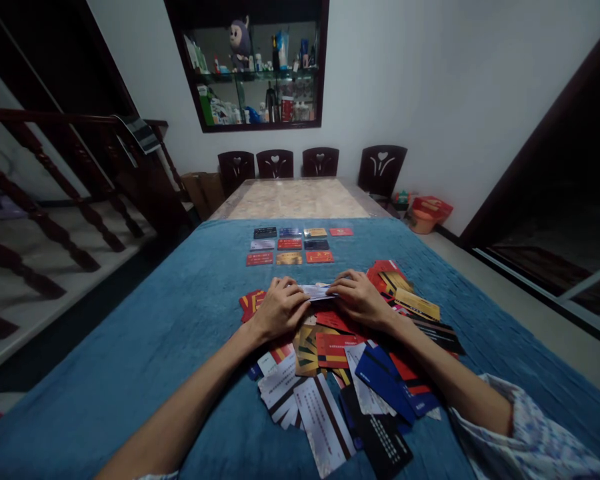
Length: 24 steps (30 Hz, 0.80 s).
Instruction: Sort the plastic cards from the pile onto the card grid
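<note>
Forearms (195, 400) partly hiding cards (325, 427), blue cloth (145, 320), chairs (263, 165)

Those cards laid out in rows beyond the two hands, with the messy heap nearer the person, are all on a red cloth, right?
Not red: the head view shows that the cloth is blue. The rows of cards do lie beyond the left hand and right hand, with the messy heap nearer the person.
</note>
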Available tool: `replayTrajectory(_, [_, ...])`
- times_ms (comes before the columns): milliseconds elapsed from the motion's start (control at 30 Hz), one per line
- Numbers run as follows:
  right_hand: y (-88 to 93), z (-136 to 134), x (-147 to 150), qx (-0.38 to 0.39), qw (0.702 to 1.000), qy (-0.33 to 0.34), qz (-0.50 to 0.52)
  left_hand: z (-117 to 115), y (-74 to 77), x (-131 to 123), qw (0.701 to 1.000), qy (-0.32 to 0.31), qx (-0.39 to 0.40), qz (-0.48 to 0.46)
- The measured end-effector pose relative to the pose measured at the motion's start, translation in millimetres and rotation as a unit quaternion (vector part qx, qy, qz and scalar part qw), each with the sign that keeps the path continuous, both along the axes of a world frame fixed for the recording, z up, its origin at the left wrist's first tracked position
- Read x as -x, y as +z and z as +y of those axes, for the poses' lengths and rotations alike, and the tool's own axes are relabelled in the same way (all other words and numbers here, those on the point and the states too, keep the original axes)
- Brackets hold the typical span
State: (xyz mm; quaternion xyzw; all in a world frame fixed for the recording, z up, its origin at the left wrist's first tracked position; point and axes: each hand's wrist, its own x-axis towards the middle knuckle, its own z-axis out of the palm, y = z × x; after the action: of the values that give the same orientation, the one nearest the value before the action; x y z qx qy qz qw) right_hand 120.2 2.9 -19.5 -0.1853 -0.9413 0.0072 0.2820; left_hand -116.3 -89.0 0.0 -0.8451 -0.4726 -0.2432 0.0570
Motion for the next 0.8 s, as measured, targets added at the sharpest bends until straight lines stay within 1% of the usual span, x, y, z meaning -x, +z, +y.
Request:
replayTrajectory(133, [-4.6, 2.6, 1.3, -0.005, 1.000, -0.006, 0.018, 1.7, -2.2, 1.7, 1.000, 0.003, -0.007, -0.004])
replayTrajectory(267, [-6.6, 0.4, 4.6, -0.012, 0.999, -0.026, 0.043, 3.1, -3.0, 3.4, 1.000, 0.020, 0.015, -0.019])
replayTrajectory(467, [-5.3, -3.7, 8.8, 0.006, 0.995, -0.069, 0.071, 5.2, -4.5, 5.6, 0.995, 0.040, 0.041, -0.087])
replayTrajectory(800, [-7.4, -3.7, 9.8, 0.004, 0.992, -0.082, 0.090, 7.9, -9.5, 5.4, 0.982, 0.045, 0.041, -0.180])
